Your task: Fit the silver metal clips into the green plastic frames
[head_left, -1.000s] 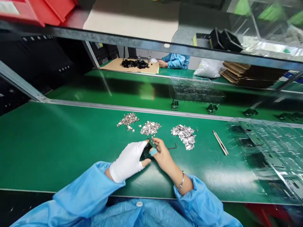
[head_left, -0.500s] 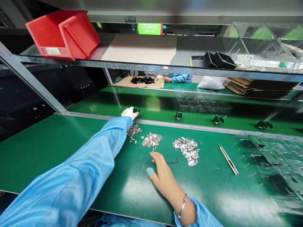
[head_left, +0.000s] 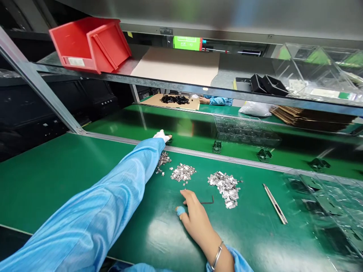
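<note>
My left hand (head_left: 161, 135), in a white glove, reaches over the metal rail to the green strip behind. Its fingers are closed on a small dark part (head_left: 169, 141), mostly hidden by the hand. My right hand (head_left: 197, 215) is bare and rests low over the green table, fingers apart and holding nothing; blue tape wraps its thumb. Beside it lies a black hex key (head_left: 208, 202), partly covered by the fingers. Beyond are a pile of small metal pieces (head_left: 183, 172), a second pile (head_left: 163, 159) near my left sleeve, and a heap of flat silver pieces (head_left: 225, 189).
A knife-like tool (head_left: 275, 204) and clear plastic trays (head_left: 326, 200) lie to the right. Similar dark parts (head_left: 217, 146) stand along the strip. A metal shelf edge (head_left: 181, 86) crosses above, carrying a red bin (head_left: 90, 47). A co-worker's sleeve (head_left: 219, 101) shows behind.
The view has tilted up a little, so most things sit lower. My left hand has moved slightly right with the dark part, which is now more hidden. My right hand stays in place.
</note>
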A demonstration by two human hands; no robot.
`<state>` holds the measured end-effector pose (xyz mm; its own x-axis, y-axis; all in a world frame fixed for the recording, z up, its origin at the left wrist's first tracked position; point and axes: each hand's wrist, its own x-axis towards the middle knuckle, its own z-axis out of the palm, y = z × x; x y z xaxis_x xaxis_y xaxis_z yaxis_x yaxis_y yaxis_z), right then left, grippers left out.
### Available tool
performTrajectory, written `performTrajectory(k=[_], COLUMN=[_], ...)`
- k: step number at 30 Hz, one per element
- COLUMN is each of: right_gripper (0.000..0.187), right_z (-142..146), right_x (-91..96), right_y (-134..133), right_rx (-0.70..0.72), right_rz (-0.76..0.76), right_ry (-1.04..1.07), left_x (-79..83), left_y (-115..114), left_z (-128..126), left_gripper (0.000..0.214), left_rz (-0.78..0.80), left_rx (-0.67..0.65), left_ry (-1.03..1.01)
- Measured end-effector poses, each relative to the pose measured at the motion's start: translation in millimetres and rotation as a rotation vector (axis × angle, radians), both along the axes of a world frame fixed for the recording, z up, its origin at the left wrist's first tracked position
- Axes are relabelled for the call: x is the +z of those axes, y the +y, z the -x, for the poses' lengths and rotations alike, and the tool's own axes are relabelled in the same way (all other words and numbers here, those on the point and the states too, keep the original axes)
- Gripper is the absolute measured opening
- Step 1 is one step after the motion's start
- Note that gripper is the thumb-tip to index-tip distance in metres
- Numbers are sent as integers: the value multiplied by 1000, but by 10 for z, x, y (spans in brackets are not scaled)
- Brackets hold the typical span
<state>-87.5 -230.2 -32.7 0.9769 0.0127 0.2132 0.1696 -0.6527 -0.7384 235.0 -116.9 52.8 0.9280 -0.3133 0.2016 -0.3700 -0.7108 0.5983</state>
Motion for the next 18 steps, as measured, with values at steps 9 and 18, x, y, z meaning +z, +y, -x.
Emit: performTrajectory(k=[9,18], right_gripper=[41,33], right_z=[9,-82], right_x=[-134,-376], right_y=[72,243], right_rx=[198,787], right_rz=[116,277], right_ry=[-61,-222], left_x=[905,652], left_y=[1126,4304], left_z=[493,2709], left_gripper=[32,30], left_rz=[2,-253], left_rx=[-70,938], left_ry=[-18,-106])
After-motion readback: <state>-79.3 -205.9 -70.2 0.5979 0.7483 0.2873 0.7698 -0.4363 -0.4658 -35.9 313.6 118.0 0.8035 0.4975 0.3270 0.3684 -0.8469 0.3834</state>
